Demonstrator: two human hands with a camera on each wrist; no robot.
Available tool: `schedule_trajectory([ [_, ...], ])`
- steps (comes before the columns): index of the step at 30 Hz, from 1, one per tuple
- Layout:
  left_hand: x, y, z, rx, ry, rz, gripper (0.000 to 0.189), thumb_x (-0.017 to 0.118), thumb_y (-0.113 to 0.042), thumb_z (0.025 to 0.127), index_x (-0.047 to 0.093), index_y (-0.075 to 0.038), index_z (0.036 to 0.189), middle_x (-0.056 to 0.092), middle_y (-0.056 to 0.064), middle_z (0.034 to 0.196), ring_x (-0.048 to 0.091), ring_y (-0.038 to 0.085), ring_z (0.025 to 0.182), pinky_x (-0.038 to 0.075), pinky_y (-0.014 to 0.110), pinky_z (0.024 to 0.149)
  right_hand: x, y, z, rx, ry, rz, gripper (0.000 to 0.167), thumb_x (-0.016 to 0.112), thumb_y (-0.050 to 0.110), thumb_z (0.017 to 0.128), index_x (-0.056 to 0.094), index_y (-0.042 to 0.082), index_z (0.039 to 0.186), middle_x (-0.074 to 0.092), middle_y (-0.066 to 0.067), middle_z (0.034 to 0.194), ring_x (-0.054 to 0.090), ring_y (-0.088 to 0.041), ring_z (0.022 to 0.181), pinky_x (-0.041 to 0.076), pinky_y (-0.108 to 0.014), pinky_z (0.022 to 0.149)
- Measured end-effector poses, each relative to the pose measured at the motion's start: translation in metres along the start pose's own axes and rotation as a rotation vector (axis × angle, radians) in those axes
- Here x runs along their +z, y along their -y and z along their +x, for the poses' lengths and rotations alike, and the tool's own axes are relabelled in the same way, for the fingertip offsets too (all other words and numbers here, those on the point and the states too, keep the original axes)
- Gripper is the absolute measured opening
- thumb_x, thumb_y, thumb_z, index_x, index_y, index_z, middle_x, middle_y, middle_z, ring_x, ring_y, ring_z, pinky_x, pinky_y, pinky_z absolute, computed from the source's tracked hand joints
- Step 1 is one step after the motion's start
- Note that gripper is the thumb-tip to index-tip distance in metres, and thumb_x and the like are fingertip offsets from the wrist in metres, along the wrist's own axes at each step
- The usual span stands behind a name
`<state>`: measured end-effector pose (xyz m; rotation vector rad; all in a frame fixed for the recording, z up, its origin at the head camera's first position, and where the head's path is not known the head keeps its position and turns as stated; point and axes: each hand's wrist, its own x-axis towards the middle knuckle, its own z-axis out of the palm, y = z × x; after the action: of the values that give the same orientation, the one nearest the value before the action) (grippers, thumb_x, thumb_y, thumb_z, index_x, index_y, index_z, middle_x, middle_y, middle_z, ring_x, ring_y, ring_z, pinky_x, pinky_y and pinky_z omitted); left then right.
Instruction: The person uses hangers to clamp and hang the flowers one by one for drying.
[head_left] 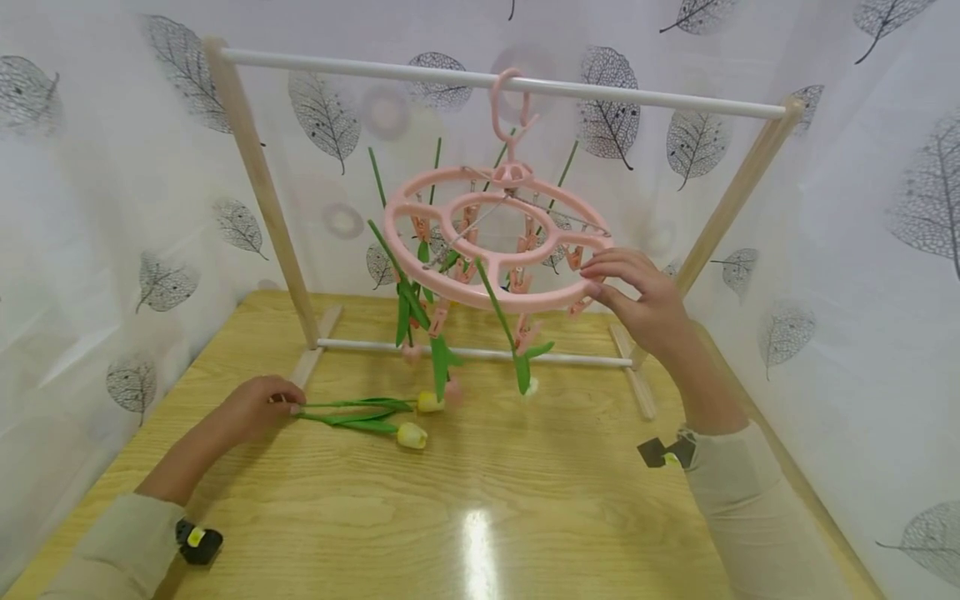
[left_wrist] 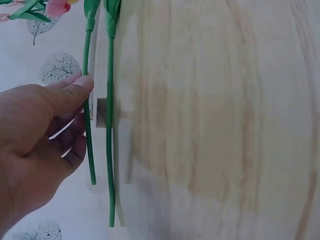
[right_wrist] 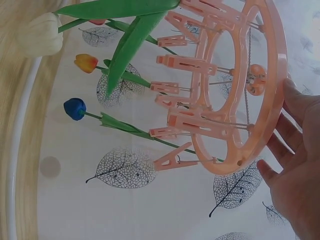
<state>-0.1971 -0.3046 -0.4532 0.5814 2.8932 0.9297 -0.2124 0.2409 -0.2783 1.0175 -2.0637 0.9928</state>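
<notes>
In my left hand [head_left: 251, 412] I pinch the green stem [left_wrist: 91, 155] of an artificial tulip between thumb and fingers. A second stem [left_wrist: 110, 150] lies beside it, outside the pinch. Both belong to yellow tulips [head_left: 412, 436] low over the table. My right hand [head_left: 648, 304] grips the right rim of a pink round clip hanger [head_left: 551, 300], thumb and fingers on either side. From its clothespins [right_wrist: 192, 64] several tulips hang head down, among them a white tulip [right_wrist: 42, 35], a blue tulip [right_wrist: 75, 108] and an orange tulip [right_wrist: 86, 63].
The hanger's hook goes over a white rod [head_left: 337, 68] between a left wooden post [head_left: 262, 183] and a right wooden post [head_left: 738, 196]. A lower white bar [head_left: 577, 359] crosses near the wooden tabletop [head_left: 360, 517]. Leaf-patterned curtain [head_left: 847, 250] surrounds the table.
</notes>
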Motion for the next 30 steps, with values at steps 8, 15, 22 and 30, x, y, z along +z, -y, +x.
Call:
schedule_trajectory([
  [8,0.000,-0.026,0.000,0.012,-0.026,-0.018,0.014,0.064,-0.006,0.097,0.072,-0.004,0.109,0.067,0.005,0.101,0.055,0.011,0.084,0.050,0.027,0.067,0.001,-0.001,0.000,-0.003,-0.009,0.003,0.034,0.073,-0.018,0.079,0.075,-0.001,0.108,0.069,-0.019,0.116,0.057,-0.016,0.122,0.040,-0.026,0.111],
  [15,0.010,-0.059,0.005,0.128,-0.053,-0.035,0.012,0.067,-0.004,0.095,0.074,-0.008,0.104,0.067,0.001,0.097,0.056,0.008,0.084,0.052,0.026,0.068,0.001,0.000,-0.002,0.050,-0.005,-0.014,0.028,0.075,-0.011,0.083,0.076,0.002,0.108,0.069,-0.015,0.118,0.056,-0.011,0.122,0.040,-0.022,0.109],
  [22,0.022,-0.093,-0.002,0.271,-0.101,-0.026,0.014,0.070,-0.004,0.091,0.075,-0.012,0.102,0.066,-0.004,0.098,0.054,0.009,0.087,0.050,0.026,0.071,0.003,0.003,-0.002,0.081,-0.006,0.003,0.024,0.074,-0.008,0.085,0.075,0.001,0.108,0.068,-0.017,0.120,0.054,-0.007,0.124,0.038,-0.023,0.111],
  [30,0.041,-0.134,-0.008,0.483,-0.197,0.026,0.022,0.077,0.002,0.083,0.075,-0.014,0.098,0.067,-0.005,0.100,0.056,0.013,0.092,0.053,0.027,0.075,0.004,0.006,-0.001,0.117,-0.064,-0.018,0.025,0.075,-0.007,0.086,0.075,0.001,0.109,0.069,-0.014,0.123,0.054,-0.020,0.131,0.037,-0.026,0.115],
])
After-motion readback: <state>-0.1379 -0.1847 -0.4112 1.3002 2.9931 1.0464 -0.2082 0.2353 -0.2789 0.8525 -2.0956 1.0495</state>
